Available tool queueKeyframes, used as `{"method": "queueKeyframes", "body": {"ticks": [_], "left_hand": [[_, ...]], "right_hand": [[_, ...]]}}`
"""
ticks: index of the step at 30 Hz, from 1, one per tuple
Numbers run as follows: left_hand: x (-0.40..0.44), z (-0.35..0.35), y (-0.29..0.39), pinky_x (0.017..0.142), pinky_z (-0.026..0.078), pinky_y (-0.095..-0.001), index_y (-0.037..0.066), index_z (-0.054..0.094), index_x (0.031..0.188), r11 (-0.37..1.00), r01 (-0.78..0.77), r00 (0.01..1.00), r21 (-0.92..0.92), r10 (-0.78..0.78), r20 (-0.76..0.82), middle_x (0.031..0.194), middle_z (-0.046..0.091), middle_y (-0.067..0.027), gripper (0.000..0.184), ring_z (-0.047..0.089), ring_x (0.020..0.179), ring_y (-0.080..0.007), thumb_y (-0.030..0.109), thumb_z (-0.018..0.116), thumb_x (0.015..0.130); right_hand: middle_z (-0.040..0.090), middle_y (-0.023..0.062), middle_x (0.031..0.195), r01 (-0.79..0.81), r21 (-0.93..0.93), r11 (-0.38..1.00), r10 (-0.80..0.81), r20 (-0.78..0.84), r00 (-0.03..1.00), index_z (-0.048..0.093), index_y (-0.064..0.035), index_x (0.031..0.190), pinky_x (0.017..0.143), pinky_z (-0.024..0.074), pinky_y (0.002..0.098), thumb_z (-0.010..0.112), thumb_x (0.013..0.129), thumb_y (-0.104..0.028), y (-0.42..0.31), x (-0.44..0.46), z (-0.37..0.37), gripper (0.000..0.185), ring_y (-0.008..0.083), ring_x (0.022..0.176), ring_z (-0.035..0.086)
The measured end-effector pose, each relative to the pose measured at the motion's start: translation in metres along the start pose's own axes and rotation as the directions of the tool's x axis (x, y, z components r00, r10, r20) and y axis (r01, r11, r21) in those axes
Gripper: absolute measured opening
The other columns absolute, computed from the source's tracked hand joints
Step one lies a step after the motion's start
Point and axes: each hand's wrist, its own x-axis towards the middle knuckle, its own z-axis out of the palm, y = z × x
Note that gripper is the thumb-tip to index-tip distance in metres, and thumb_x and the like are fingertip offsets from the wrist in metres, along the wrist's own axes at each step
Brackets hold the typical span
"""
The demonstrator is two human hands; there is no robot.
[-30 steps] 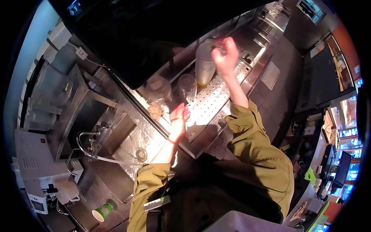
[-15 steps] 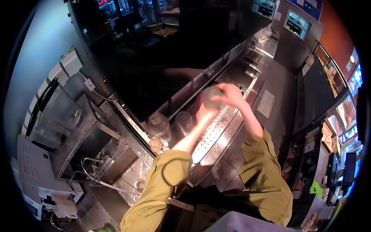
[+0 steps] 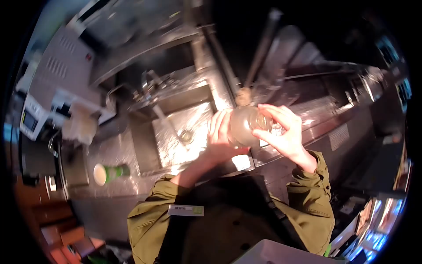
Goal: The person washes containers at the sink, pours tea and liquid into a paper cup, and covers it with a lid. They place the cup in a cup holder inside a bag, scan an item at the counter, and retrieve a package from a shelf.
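A rounded, translucent glass jar (image 3: 243,126) is held between my two hands, tilted on its side near the right edge of the sink (image 3: 143,143). My left hand (image 3: 221,136) presses against its broad end, fingers together. Around the narrower end, my right hand (image 3: 283,134) curls with thumb and fingers on either side. Blur hides whether anything is inside the jar. The sink's faucet (image 3: 149,83) stands at the back, and a drain (image 3: 186,136) shows in the lit basin.
A green and white cup (image 3: 110,173) is on the metal counter left of the sink. Farther left stands a pale machine (image 3: 59,66) with vents. A metal counter (image 3: 307,108) runs off to the right under a dark panel.
My view has turned left, bringing the sink to the middle. The jar has moved with both hands from over the perforated counter to beside the sink.
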Motion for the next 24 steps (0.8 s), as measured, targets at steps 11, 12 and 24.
{"method": "queueKeyframes", "body": {"ticks": [11, 12, 24], "left_hand": [[-0.091, -0.108, -0.127, 0.098, 0.032, -0.0389, 0.000, 0.004, 0.134, 0.851, 0.524, 0.851, -0.025, -0.522, 0.058, 0.128, 0.032, -0.0178, 0.115, 0.037, 0.117, -0.0308, 0.019, 0.080, 0.050], [-0.101, -0.103, -0.143, 0.098, 0.032, -0.0386, 0.000, 0.004, 0.134, 0.846, 0.533, 0.846, -0.003, -0.533, 0.026, 0.128, 0.032, -0.0183, 0.114, 0.037, 0.118, -0.0305, 0.018, 0.080, 0.051], [-0.109, -0.120, -0.201, 0.093, 0.036, -0.0360, 0.002, 0.015, 0.134, 0.700, 0.690, 0.723, -0.184, -0.679, 0.128, 0.120, 0.040, -0.0177, 0.103, 0.042, 0.110, -0.0278, 0.012, 0.079, 0.054]], "right_hand": [[0.064, 0.0150, 0.084, 0.204, -0.084, 0.975, -0.197, 0.079, 0.977, 0.064, -0.0004, 0.094, 0.065, 0.0494, 0.0296, 0.071, 0.062, -0.035, -0.025, 0.036, 0.199, 0.047, 0.0235, 0.072, 0.063], [0.064, 0.0149, 0.086, 0.044, -0.058, 0.997, -0.040, 0.064, 0.997, 0.064, -0.0007, 0.095, 0.065, 0.0494, 0.0299, 0.071, 0.063, -0.034, -0.030, 0.048, 0.196, 0.047, 0.0241, 0.074, 0.063], [0.060, 0.0095, 0.085, -0.711, 0.241, 0.660, 0.701, 0.144, 0.699, 0.056, 0.0021, 0.108, 0.066, 0.0427, 0.0233, 0.066, 0.072, -0.028, 0.077, 0.019, 0.246, 0.047, 0.0125, 0.074, 0.056]]}}
